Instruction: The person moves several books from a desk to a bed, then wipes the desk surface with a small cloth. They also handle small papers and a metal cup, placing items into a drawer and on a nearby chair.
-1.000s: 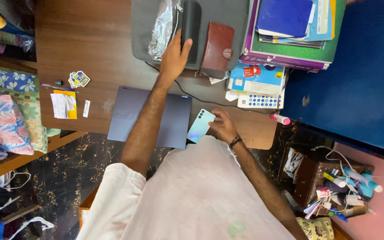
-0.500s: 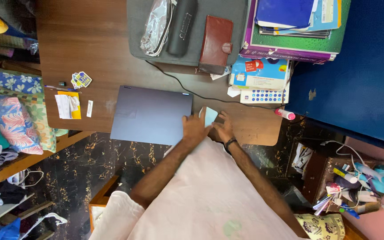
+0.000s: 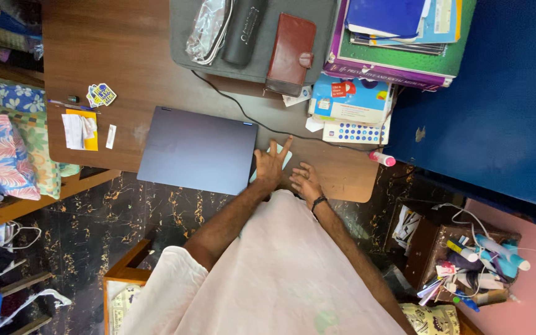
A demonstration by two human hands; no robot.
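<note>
- The left hand point(image 3: 270, 166) lies flat with its fingers spread wide over a pale green smartphone point(image 3: 278, 153), pressing on it rather than gripping; nothing is closed in the palm.
- The smartphone sits under that hand on the wooden table point(image 3: 125, 56), with only its far edge showing between the spread fingers.
- The right hand point(image 3: 306, 180) rests just beside the left hand, on its outer side, fingers loosely open and empty, touching the table near its front edge; a dark band circles its wrist.
- Touching the other side of the left hand is a closed dark blue laptop point(image 3: 196, 149), lying flat.
- Just beyond the fingertips, a black cable point(image 3: 262, 127) runs across the table from the far side.
- Further past the right hand, near the table's corner, lies a small pink and white tube point(image 3: 382, 159).
- Beyond the hands sits a stack of booklets point(image 3: 350, 108), one with a grid of blue dots.
- Further still, a grey sleeve point(image 3: 299, 12) carries a brown wallet point(image 3: 291, 53), a black cylindrical case point(image 3: 243, 31) and a clear plastic wrapper point(image 3: 205, 31).
- At the far right, a pile of books point(image 3: 398, 37) rests against a blue wall.
- Well away past the laptop lie stickers point(image 3: 102, 94) and a yellow pad with paper slips point(image 3: 80, 129).
</note>
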